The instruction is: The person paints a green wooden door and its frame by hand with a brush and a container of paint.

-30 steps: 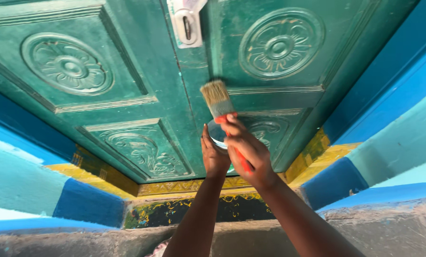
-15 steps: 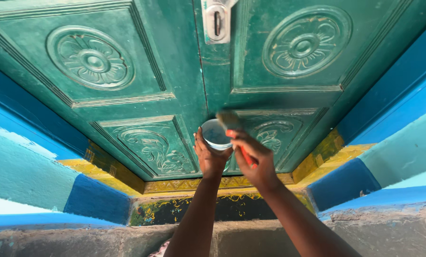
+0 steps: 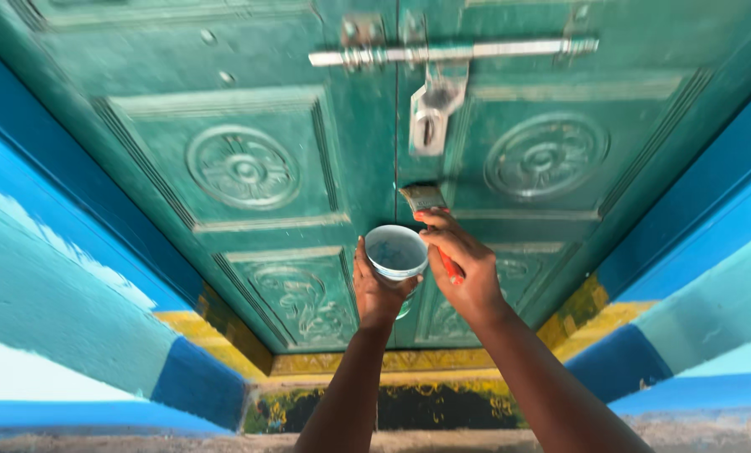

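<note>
left hand [image 3: 377, 289] cupped under & around a small round paint cup [image 3: 396, 251], fingers wrapped on its near side, cup held upright w/ its open mouth toward the camera; inside looks pale blue-grey. right hand [image 3: 463, 264] closed round a paintbrush [image 3: 430, 220] w/ an orange-red handle, thumb and fingers pinching near the ferrule, handle running down through the palm. brush sits just right of the cup, nearly touching its rim; bristle end points up & left and lies against the green double door [image 3: 249, 168] at the centre seam, just below the hasp [image 3: 431, 113]. bristles look dark, blurred, can't tell how much paint is on them.

door is carved: round flower medallions on the upper panels, scroll carving on the lower ones, finish worn & streaky. a metal slide bolt [image 3: 451, 52] runs across both leaves near the top, hasp hanging from it. either side, blue door frame [image 3: 686, 193] and lighter turquoise walls [image 3: 48, 285]. at the foot of the door a yellow patterned border [image 3: 392, 362], then a dark threshold step [image 3: 426, 407] w/ yellow squiggles. both forearms reach up from the bottom edge.
</note>
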